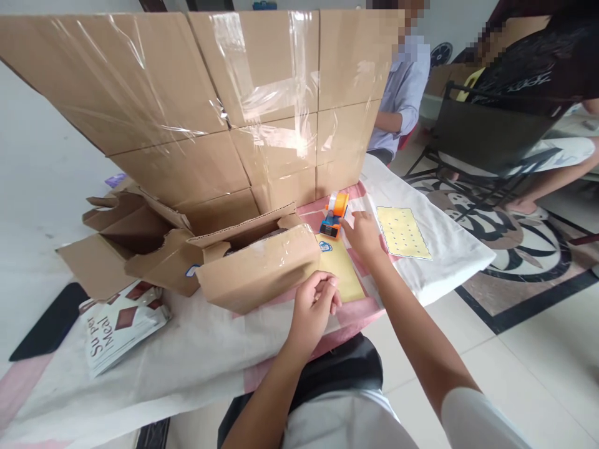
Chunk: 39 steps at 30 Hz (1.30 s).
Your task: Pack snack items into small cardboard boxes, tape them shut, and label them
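My right hand (364, 236) reaches to the right side of an orange and blue tape dispenser (333, 217), its fingers apart; the fingertips are at the dispenser's edge, and I cannot tell if they touch it. Closer to me, my left hand (316, 298) is closed, thumb pressed against curled fingers; whatever is inside is hidden. Under and beside the hands lies a yellow paper sheet (344, 277) with a blue-edged sticker (326, 246). Left of my left hand stands an open cardboard box (262, 268), with something dark partly visible inside.
A tall taped cardboard panel (276, 75) stands behind the boxes. Another open carton (161, 249), a Super Meal packet (124, 318) and a dark flat object (49, 324) are at left. A patterned yellow sheet (403, 232) lies right. Two people sit beyond, one on a black chair (491, 134).
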Available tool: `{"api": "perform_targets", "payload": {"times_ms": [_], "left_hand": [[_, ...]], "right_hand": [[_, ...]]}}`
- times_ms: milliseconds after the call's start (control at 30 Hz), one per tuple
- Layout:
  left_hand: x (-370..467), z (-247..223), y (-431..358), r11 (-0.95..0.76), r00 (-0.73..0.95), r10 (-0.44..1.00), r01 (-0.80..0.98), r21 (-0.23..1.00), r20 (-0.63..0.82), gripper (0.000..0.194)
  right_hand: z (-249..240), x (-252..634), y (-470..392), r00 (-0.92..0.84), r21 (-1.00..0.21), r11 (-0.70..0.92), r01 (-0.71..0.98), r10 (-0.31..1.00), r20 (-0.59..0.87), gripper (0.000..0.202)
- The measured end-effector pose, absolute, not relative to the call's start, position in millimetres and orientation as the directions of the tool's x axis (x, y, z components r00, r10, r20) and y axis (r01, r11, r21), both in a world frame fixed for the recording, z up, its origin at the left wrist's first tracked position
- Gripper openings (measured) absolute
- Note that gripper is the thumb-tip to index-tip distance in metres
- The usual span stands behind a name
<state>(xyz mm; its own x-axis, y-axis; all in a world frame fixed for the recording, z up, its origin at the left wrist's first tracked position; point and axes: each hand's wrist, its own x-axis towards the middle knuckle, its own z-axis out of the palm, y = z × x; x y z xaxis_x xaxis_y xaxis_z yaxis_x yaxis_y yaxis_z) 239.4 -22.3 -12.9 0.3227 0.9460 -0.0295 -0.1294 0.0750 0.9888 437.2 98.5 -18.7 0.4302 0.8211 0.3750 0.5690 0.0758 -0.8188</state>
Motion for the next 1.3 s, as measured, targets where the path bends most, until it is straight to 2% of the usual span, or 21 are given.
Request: {"api": "perform_targets", "payload": {"times_ms": [67,100,167,233,300,400,467,533,600,633,667,733,800,867,933,1033,1167,1300], "left_hand": [[234.0,-11.2,-23.6,0.064,0.302,0.953,-0.137,0.988,-0.02,0.023],[231.8,-10.7,-24.8,0.051,0.294,0.956,-0.131,0.99,-0.011,0.023],[228.6,-10.3,-27.7,0.001,0.273,0.962,-0.099,0.995,0.026,0.024],[226.9,-10.5,-30.5,-0.072,0.241,0.967,-0.04,0.997,0.08,0.024],[226.5,-10.3,-32.8,-0.129,0.207,0.97,0.004,0.992,0.126,0.024],[225.3,-6.7,-35.8,-0.115,0.195,0.973,-0.034,0.993,0.12,0.025],[220.1,-1.5,-38.7,-0.052,0.214,0.974,-0.097,0.994,0.072,0.029],[208.4,5.5,-42.1,-0.007,0.215,0.976,-0.099,0.995,0.028,0.037],[190.5,14.7,-43.9,-0.077,0.149,0.986,0.02,0.997,0.073,0.041],[180.1,20.3,-43.1,-0.179,0.099,0.981,0.135,0.975,0.166,0.038],[169.5,26.6,-40.7,-0.302,0.064,0.953,0.286,0.909,0.297,0.034],[149.8,40.5,-30.2,-0.468,0.077,0.836,0.617,0.632,0.544,0.036],[135.2,52.9,-14.1,-0.443,0.156,0.765,0.831,0.335,0.624,0.064],[126.5,59.4,2.4,-0.355,0.192,0.786,0.918,0.175,0.588,0.094],[122.3,58.2,13.7,-0.302,0.194,0.816,0.946,0.115,0.545,0.101],[120.2,45.9,18.1,-0.263,0.182,0.836,0.961,0.086,0.518,0.091],[118.7,29.8,13.5,-0.286,0.221,0.817,0.957,0.041,0.533,0.074],[117.2,25.4,10.5,-0.298,0.234,0.799,0.954,0.025,0.554,0.076]], "right_hand": [[-2.4,433.1,63.8,0.369,-0.79,0.093,0.607,0.847,0.383,0.041],[7.4,429.5,45.2,0.281,-0.78,0.136,0.61,0.884,0.374,0.041],[27.4,419.5,12.5,-0.028,-0.785,0.307,0.539,0.937,0.347,0.037],[44.3,408.0,-7.9,-0.236,-0.759,0.427,0.493,0.904,0.355,0.028],[56.5,398.9,-14.4,-0.364,-0.715,0.494,0.495,0.865,0.346,0.016],[70.9,393.6,-8.2,-0.502,-0.633,0.589,0.503,0.795,0.341,0.022],[82.1,394.1,-1.0,-0.541,-0.584,0.646,0.493,0.753,0.376,0.022],[95.7,395.3,6.0,-0.482,-0.57,0.665,0.482,0.745,0.462,0.022],[110.9,395.3,13.1,-0.343,-0.575,0.654,0.491,0.752,0.563,0.023],[118.3,394.2,17.0,-0.292,-0.578,0.649,0.495,0.751,0.592,0.023],[125.3,392.1,21.2,-0.278,-0.582,0.645,0.494,0.752,0.598,0.024],[136.6,384.9,30.6,-0.346,-0.6,0.639,0.481,0.767,0.54,0.024],[142.6,375.0,40.8,-0.445,-0.609,0.639,0.469,0.767,0.462,0.024],[143.0,364.7,51.2,-0.536,-0.586,0.659,0.471,0.742,0.404,0.025],[138.9,355.1,61.2,-0.622,-0.544,0.694,0.472,0.699,0.353,0.026],[128.6,342.2,74.7,-0.699,-0.453,0.734,0.507,0.657,0.282,0.023],[115.3,326.2,89.9,-0.725,-0.339,0.747,0.572,0.653,0.218,0.02],[106.1,315.0,100.5,-0.726,-0.3,0.738,0.604,0.665,0.173,0.018]]}}
